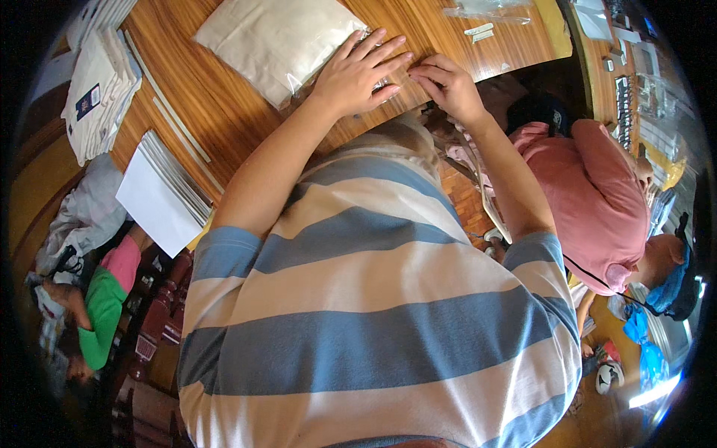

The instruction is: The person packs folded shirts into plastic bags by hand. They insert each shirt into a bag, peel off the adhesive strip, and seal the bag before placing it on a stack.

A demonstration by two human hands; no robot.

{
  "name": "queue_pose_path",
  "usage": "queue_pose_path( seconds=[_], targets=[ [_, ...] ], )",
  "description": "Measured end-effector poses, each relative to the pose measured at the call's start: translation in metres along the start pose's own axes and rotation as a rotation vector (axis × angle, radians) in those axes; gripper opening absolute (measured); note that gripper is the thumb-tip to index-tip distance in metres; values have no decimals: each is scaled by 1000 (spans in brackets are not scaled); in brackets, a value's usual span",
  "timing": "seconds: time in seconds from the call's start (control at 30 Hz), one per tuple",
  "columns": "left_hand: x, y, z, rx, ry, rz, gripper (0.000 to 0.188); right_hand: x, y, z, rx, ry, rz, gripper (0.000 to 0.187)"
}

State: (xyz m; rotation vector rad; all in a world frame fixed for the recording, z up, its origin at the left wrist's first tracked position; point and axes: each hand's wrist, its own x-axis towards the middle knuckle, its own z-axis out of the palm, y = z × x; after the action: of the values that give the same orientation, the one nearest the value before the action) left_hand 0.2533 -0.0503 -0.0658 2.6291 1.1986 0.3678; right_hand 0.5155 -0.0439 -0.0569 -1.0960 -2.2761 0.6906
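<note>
Under the left hand (358, 71) sits a flat clear plastic bag (280, 41) stuffed with folded cream cloth, lying on the wooden table (224, 112). That hand is spread flat, palm down, fingers fanned out and pressing on the bag's near corner. Right beside it, the right hand (448, 86) has its fingers curled down, fingertips bunched at the bag's edge, nearly touching the left fingertips, so the two hands are pretty much together. Can't really tell if the right one is pinching the plastic or just resting on it. Both forearms run up from a blue and cream striped shirt (373, 299) that fills the lower half of the view. Far off to the left of the hands there's a stack of cream folded bags (101, 89) with a small dark tag on the top one, and nearer the body a pile of white envelopes (160, 194) hanging over the table edge. A couple of thin pale strips (175, 123) lie between those piles and the left arm. Beyond the right hand, toward the far side of the table, there's another clear plastic sleeve (485, 9) and a few small white strips (479, 31). To the right of the right arm, a person in a pink shirt (597, 201) bends low.
</note>
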Motion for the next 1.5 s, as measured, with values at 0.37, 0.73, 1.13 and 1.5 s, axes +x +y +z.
queue_pose_path(
  seconds=[0.37, 0.73, 1.13, 1.5],
  targets=[
    [3, 0, -6, 68, -45, -7, 65, 0, 0, -9, -64, -75, 16, 14],
    [4, 1, -7, 39, -5, 5, 65, 1, 3, -2, 4, -11, 21, 19],
    [4, 1, -7, 63, 12, 4, 63, 3, 0, -1, -38, 7, 16, 22],
    [3, 0, -5, 72, 15, 6, 64, 2, 6, -8, 11, -38, -15, 21]
  ],
)
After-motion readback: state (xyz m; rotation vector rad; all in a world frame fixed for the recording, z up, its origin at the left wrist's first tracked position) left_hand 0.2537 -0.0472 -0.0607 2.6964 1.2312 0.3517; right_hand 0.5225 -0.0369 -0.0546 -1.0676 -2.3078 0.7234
